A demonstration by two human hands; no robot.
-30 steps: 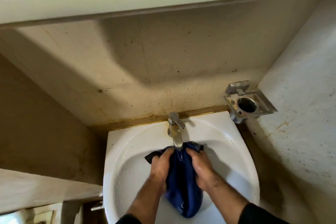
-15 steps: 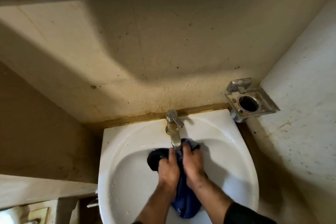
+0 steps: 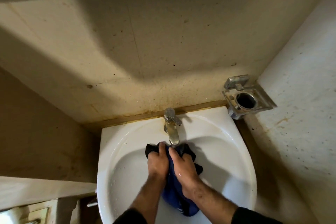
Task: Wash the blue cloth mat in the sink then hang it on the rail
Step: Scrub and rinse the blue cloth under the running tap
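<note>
Head | both hands' fingers clench bunched wet blue cloth mat (image 3: 179,200) | glossy white oval sink (image 3: 241,160) | chrome tap (image 3: 171,129)

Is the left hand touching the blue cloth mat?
Touching. The head view shows the left hand with fingers curled round the bunched blue cloth mat under the tap.

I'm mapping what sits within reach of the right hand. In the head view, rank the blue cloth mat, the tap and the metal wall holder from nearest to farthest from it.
1. Blue cloth mat: gripped by the right hand, in the sink.
2. Tap: just beyond the fingers, at the sink's back rim.
3. Metal wall holder: farthest, on the wall to the right, past the sink's corner.
</note>
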